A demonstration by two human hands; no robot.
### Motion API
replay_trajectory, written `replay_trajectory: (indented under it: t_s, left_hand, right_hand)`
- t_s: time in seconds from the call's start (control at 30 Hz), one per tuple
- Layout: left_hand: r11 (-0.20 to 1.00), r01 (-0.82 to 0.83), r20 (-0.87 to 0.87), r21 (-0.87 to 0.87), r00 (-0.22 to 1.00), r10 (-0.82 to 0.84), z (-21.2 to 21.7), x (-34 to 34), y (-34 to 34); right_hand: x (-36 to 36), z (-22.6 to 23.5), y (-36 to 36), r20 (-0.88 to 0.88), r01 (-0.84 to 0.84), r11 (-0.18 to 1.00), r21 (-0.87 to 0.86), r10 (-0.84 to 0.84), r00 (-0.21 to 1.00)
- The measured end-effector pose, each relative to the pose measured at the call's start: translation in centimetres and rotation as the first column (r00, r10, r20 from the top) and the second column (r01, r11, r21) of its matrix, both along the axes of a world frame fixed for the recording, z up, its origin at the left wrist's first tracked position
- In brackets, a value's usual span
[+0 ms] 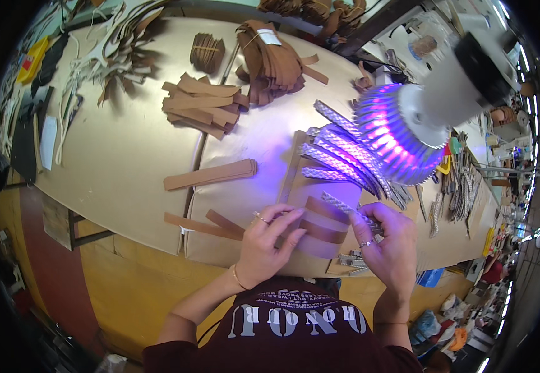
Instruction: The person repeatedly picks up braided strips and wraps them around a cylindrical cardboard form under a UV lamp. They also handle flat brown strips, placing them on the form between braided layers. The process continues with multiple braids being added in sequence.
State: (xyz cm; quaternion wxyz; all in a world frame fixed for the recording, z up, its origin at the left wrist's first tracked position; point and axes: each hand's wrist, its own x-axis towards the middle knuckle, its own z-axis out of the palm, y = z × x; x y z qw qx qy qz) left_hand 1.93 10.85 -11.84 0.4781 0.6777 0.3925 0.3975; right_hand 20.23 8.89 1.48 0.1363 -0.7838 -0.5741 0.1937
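My right hand pinches a grey-white braided strap between thumb and fingers; its free end points up and left. My left hand is beside several flat brown strips laid side by side, its curled thumb and forefinger apart at their left ends. Whether those fingertips touch the strips I cannot tell. Just beyond, a bunch of braided straps lies under purple light from a ribbed lamp. Loose brown strips lie left of my left hand.
The lamp hangs low above my right hand. Farther off on the table are a stack of brown strips, a loose pile, a tied bundle and pale strips. More braided straps lie at the right.
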Motion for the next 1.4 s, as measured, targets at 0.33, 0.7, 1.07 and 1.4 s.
replay_trajectory:
  t_s: [0.33, 0.7, 1.07, 1.4]
  left_hand:
    - [1.0, 0.02, 0.04, -0.015, 0.999, -0.019, -1.4, 0.8, -0.3]
    - [0.999, 0.054, 0.067, 0.006, 0.996, -0.054, -2.3, 0.7, -0.4]
    - [0.998, 0.06, 0.035, 0.034, 0.998, -0.061, -2.4, 0.6, -0.5]
    - [0.999, 0.048, 0.038, 0.012, 0.998, -0.048, -1.9, 0.6, -0.3]
  right_hand:
    - [-3.0, -1.3, 2.7, 0.032, 0.0, 0.985, -0.17, 0.005, 0.999]
    - [-3.9, -1.6, 3.4, 0.129, 0.063, 0.966, -0.253, -0.031, 0.991]
    - [-3.8, -2.0, 3.4, 0.123, 0.041, 0.979, -0.198, -0.017, 0.992]
    - [-3.1, -2.2, 3.1, 0.095, 0.034, 0.974, -0.225, -0.013, 0.995]
